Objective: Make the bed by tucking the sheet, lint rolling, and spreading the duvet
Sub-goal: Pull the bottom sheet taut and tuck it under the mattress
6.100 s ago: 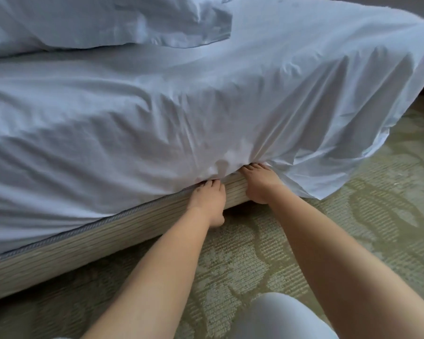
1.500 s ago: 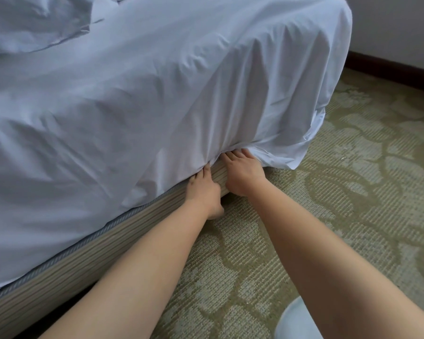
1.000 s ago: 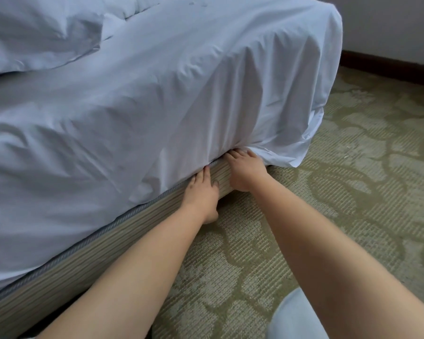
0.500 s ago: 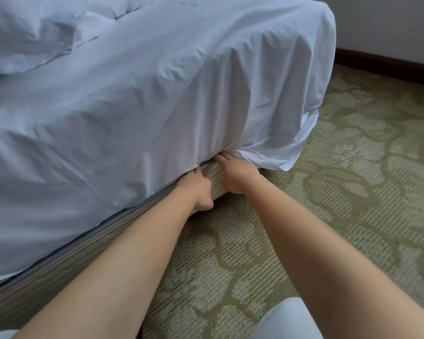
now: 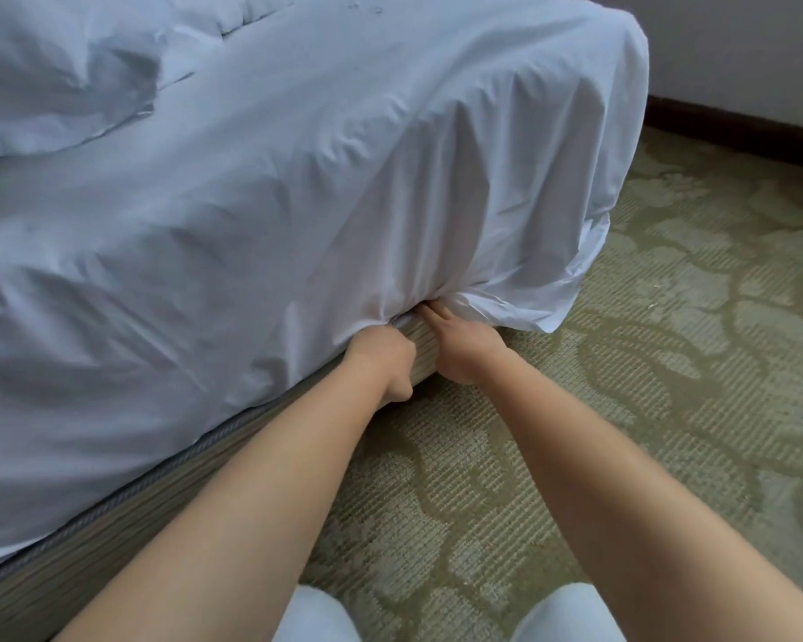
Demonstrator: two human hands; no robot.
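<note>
A white sheet (image 5: 390, 201) covers the mattress and hangs down its side. My left hand (image 5: 381, 359) presses against the striped bed base (image 5: 112, 525), its fingers pushed out of sight under the sheet's lower edge. Just to its right, my right hand (image 5: 464, 349) lies on the base with straight fingers poking the sheet into the gap below the mattress. To the right of my hands, the sheet's corner (image 5: 529, 308) hangs loose and bunched, touching the floor. To the left, the sheet's edge sits tucked along the base.
A white pillow or folded bedding (image 5: 56, 71) lies on the bed at the upper left. Green patterned carpet (image 5: 668, 410) spreads to the right, up to a wall with a dark skirting board (image 5: 738, 127). My knees (image 5: 316, 618) show at the bottom edge.
Both hands have worked rightwards along the base toward the bed's corner. In the last half second my left fingers slid deeper under the sheet.
</note>
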